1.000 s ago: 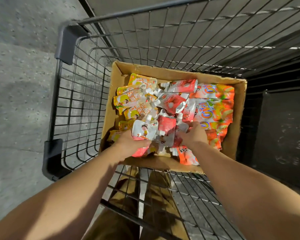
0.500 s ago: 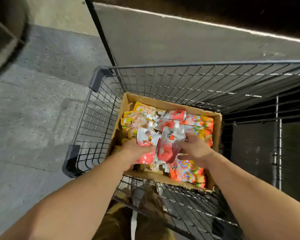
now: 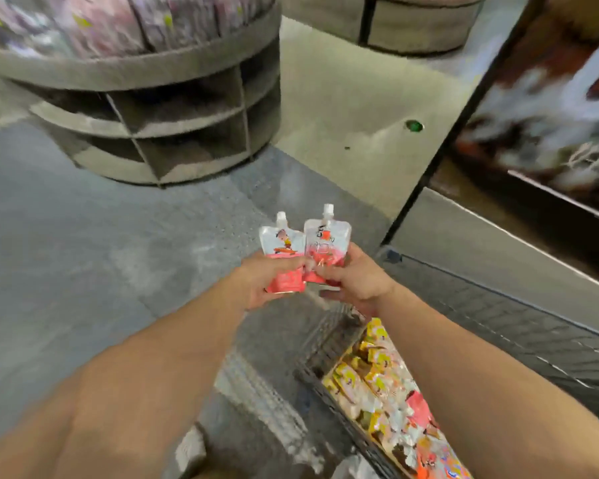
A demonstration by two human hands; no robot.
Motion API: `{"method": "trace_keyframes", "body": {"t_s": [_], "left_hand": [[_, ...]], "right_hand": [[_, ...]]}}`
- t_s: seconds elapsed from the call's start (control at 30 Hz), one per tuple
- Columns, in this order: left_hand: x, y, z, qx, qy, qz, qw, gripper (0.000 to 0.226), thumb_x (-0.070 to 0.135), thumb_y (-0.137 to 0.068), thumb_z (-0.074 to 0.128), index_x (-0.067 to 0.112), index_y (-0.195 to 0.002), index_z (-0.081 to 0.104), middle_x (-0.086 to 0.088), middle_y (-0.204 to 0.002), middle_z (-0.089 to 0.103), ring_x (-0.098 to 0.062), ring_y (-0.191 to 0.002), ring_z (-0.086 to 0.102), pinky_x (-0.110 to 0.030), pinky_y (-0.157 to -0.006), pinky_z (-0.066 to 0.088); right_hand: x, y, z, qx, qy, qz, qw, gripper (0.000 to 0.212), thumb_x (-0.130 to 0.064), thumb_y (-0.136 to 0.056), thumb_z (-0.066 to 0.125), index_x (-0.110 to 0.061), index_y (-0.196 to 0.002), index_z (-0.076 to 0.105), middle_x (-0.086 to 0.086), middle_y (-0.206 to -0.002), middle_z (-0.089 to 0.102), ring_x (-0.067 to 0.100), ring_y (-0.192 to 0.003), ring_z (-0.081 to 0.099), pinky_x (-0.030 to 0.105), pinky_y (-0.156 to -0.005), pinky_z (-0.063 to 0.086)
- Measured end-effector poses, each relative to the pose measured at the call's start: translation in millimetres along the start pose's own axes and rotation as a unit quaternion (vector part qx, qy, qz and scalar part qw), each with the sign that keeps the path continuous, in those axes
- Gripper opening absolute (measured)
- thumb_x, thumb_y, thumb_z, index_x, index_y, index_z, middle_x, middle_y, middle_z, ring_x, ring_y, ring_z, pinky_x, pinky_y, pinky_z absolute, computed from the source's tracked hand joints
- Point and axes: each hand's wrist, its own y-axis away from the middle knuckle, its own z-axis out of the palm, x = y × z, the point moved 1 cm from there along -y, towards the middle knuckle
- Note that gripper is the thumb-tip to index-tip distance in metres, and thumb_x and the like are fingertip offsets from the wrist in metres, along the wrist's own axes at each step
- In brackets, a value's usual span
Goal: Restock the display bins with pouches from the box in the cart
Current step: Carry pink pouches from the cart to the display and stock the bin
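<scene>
Left hand holds one pouch in a firm grip; right hand clasps another pouch, both upright, touching, above the floor.

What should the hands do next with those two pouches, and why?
Probably carry them up and left toward the round bin. The left hand and right hand each grip a pouch, spouts up, out over the floor, already clear of the cart. The bin, holding blurred packets, is still some way off.
</scene>
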Motion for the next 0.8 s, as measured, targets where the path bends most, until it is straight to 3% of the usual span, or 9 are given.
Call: {"method": "trace_keyframes", "body": {"t_s": [0.1, 0.2, 0.3, 0.5, 0.63, 0.8], "left_hand": [[37, 21, -98, 0.044, 0.025, 0.048, 0.998, 0.017, 0.002, -0.085, 0.067, 0.014, -0.098, 0.067, -0.001, -0.077, 0.074, -0.013, -0.065, 0.07, -0.028, -0.059, 0.059], [71, 51, -209, 0.076, 0.053, 0.082, 0.992, 0.032, -0.005, -0.086, 0.062, 0.008, -0.115, 0.063, -0.011, -0.102, 0.072, -0.024, -0.088, 0.069, -0.037, -0.076, 0.059], [101, 96, -316, 0.118, 0.067, 0.13, 0.982, 0.034, -0.009, -0.087, 0.058, 0.006, -0.117, 0.061, -0.014, -0.108, 0.07, -0.029, -0.097, 0.068, -0.041, -0.085, 0.057], [152, 147, -479, 0.178, 0.08, 0.207, 0.959, 0.036, 0.0, -0.084, 0.067, 0.011, -0.117, 0.062, -0.011, -0.108, 0.072, -0.025, -0.097, 0.069, -0.04, -0.084, 0.056], [182, 136, -542, 0.221, 0.132, 0.217, 0.941, 0.035, 0.012, -0.086, 0.07, 0.017, -0.119, 0.06, -0.006, -0.11, 0.071, -0.023, -0.096, 0.068, -0.041, -0.078, 0.055], [237, 93, -616, 0.246, 0.18, 0.243, 0.921, 0.028, 0.01, -0.089, 0.066, 0.019, -0.115, 0.056, -0.006, -0.107, 0.069, -0.023, -0.09, 0.068, -0.042, -0.072, 0.055]], "right_hand": [[-37, -42, 91, -0.027, 0.034, -0.023, 0.999, 0.03, 0.004, -0.086, 0.064, -0.012, -0.111, 0.056, 0.007, -0.099, 0.064, 0.015, -0.082, 0.063, 0.026, -0.067, 0.054], [-67, -78, 199, -0.07, 0.043, -0.028, 0.996, 0.024, 0.007, -0.086, 0.062, -0.016, -0.094, 0.061, 0.002, -0.087, 0.065, 0.011, -0.075, 0.061, 0.025, -0.073, 0.054], [-92, -105, 310, -0.132, 0.064, -0.025, 0.989, 0.025, 0.006, -0.087, 0.062, -0.017, -0.096, 0.062, 0.001, -0.089, 0.067, 0.011, -0.079, 0.064, 0.028, -0.077, 0.054], [-156, -153, 474, -0.216, 0.09, -0.039, 0.971, 0.037, 0.0, -0.085, 0.067, -0.013, -0.119, 0.059, 0.008, -0.113, 0.07, 0.02, -0.101, 0.068, 0.034, -0.08, 0.054], [-192, -198, 541, -0.218, 0.124, -0.074, 0.965, 0.034, 0.001, -0.084, 0.067, -0.013, -0.114, 0.059, 0.008, -0.111, 0.069, 0.018, -0.095, 0.066, 0.034, -0.085, 0.052], [-232, -293, 605, -0.237, 0.128, -0.086, 0.959, 0.032, 0.002, -0.085, 0.066, -0.014, -0.111, 0.06, 0.009, -0.11, 0.068, 0.021, -0.1, 0.064, 0.035, -0.087, 0.052]]}}
